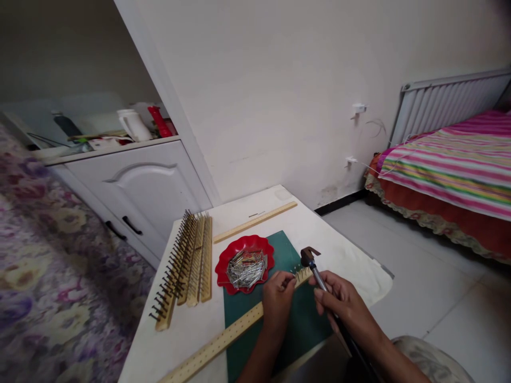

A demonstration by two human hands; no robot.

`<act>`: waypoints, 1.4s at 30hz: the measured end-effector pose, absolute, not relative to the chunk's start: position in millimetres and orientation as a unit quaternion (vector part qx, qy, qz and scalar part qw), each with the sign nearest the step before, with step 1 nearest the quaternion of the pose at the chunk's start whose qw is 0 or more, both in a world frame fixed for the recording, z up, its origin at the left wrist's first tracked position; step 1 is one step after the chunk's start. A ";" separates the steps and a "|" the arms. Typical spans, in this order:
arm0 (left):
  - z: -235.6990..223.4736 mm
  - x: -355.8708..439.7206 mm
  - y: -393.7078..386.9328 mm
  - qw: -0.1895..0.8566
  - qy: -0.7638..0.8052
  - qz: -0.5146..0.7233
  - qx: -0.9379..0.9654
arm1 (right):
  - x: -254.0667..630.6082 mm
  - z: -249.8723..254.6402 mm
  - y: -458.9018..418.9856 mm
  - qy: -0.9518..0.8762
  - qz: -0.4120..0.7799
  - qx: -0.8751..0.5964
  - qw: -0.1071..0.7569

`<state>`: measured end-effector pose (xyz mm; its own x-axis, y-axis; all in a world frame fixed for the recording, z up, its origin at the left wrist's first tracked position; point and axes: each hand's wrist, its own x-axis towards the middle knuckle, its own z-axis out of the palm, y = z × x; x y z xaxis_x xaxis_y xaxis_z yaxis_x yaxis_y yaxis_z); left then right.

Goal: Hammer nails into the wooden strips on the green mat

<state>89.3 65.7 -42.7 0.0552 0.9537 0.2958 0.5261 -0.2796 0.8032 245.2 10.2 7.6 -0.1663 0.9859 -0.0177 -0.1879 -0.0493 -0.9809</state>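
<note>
My right hand [339, 298] is wrapped round the shaft of a claw hammer [319, 277], its head raised just above the far end of a wooden strip [223, 340]. This strip is pierced with rows of small holes and lies slantwise over a green mat [309, 319]. Several nails [302, 273] stand upright in it beneath the hammer head. My left hand [277, 298] is across the strip, with thumb and forefinger pinched on what looks like a nail beside those standing ones. A red scalloped bowl [223, 266] of loose nails [247, 269] sits beyond my left hand.
On the white table [199, 338], several wooden strips studded with nails [175, 271] stand at the left. Another bare strip [255, 222] lies near the back. A white cabinet [139, 186] and floral curtain [72, 287] flank the left; a bed [455, 165] is at right.
</note>
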 end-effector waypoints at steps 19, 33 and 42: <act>-45.3 89.7 66.8 0.226 0.558 0.402 0.690 | 235.3 2.9 6.3 -0.506 0.630 -0.408 0.425; -37.5 81.5 54.7 0.250 0.543 0.406 0.692 | 242.2 2.4 4.1 -0.520 0.611 -0.410 0.434; -1.5 10.3 69.4 0.099 0.609 0.316 0.721 | 244.3 2.8 7.0 -0.506 0.605 -0.414 0.454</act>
<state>10.3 69.4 -1.5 0.0591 0.9406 0.3342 0.8154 -0.2386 0.5274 244.3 7.0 2.8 -0.2449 0.9687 -0.0408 -0.1311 -0.0748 -0.9885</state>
